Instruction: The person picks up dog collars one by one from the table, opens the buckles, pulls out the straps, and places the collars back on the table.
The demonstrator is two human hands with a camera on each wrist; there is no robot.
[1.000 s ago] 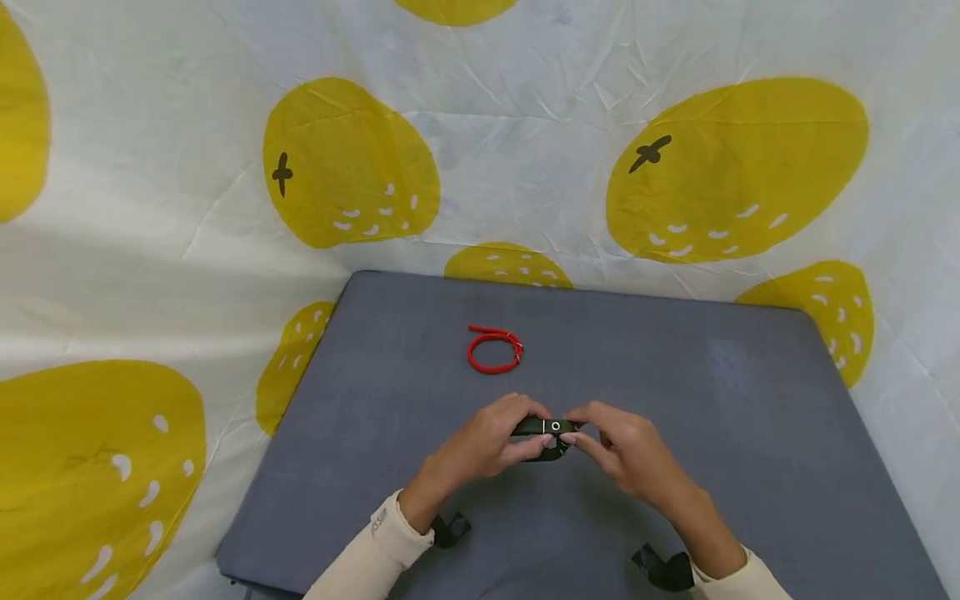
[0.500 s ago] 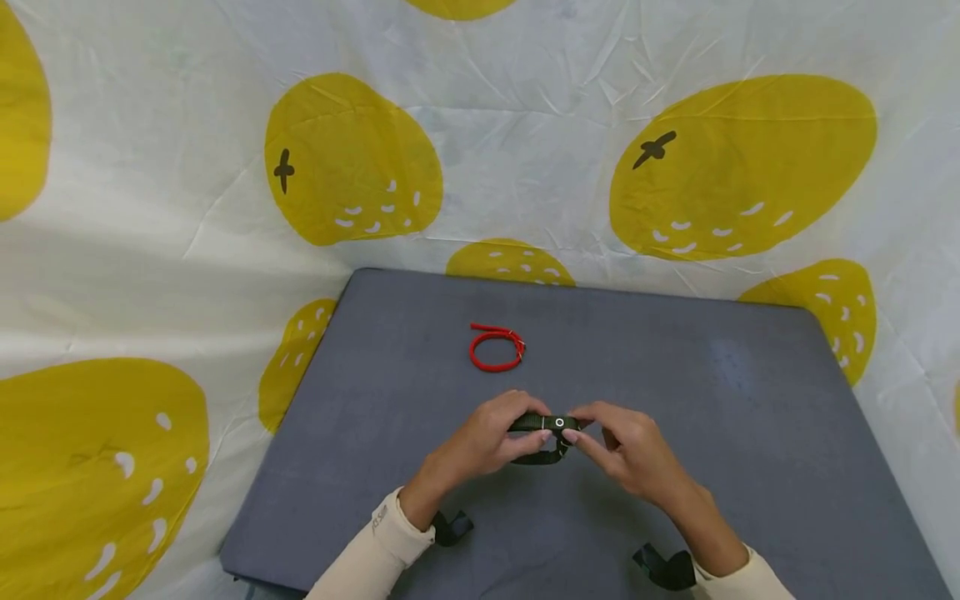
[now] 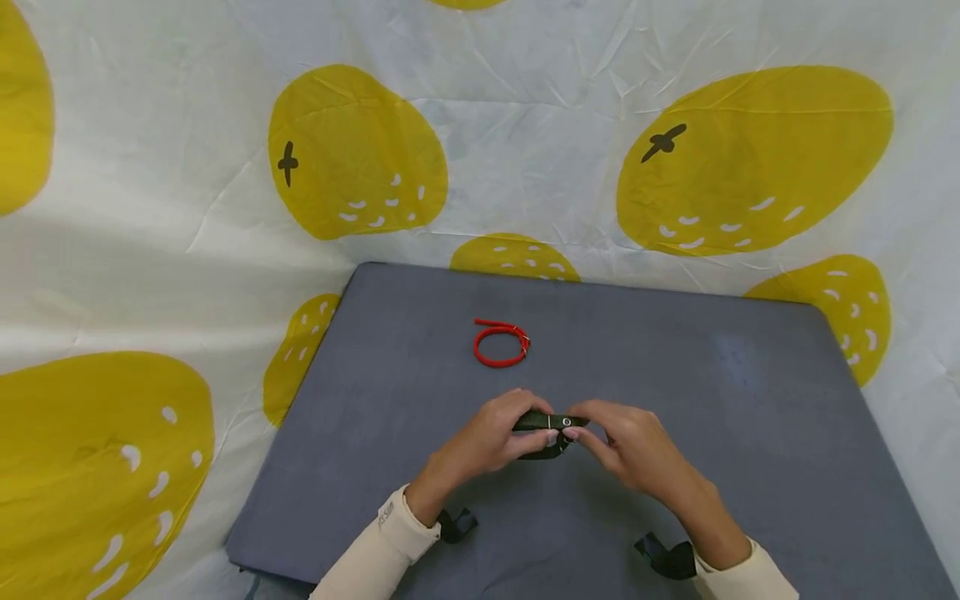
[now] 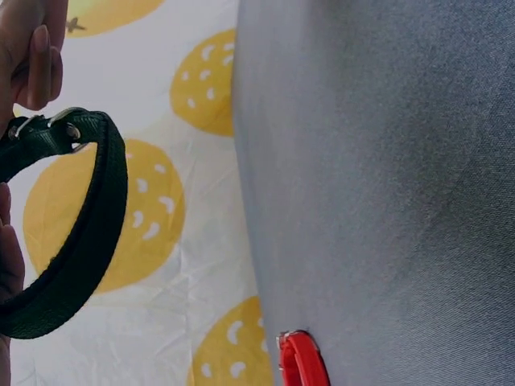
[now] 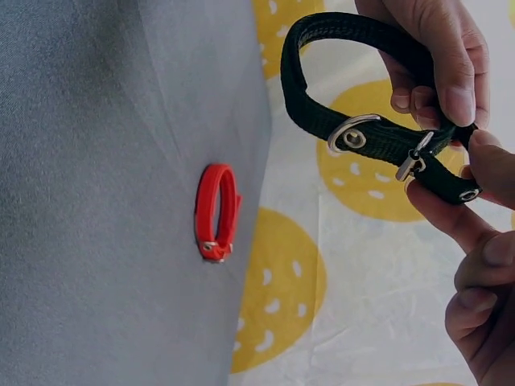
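A dark green collar (image 3: 532, 422) is held up over the table in both hands, bent into a loop. The left hand (image 3: 495, 437) grips its band between thumb and fingers. At the strap's end, the right hand (image 3: 637, 446) pinches near a metal eyelet, with thumb and forefinger. The right wrist view shows the collar's metal buckle (image 5: 409, 165) with the strap passing through it, and a D-ring (image 5: 336, 138) beside another eyelet. In the left wrist view the loop's wide band (image 4: 109, 213) hangs to one side of the fingers.
A red collar (image 3: 495, 363), coiled in a ring with its end sticking out, lies on the grey padded table (image 3: 675, 350) beyond the hands. A white sheet (image 3: 525, 158) with yellow fruit prints hangs behind and left of the table. Dark straps (image 3: 667, 560) dangle at both wrists.
The eyelet end of the green collar has shifted slightly right between the fingers. Both hands keep their hold. The whole head view has drifted a little.
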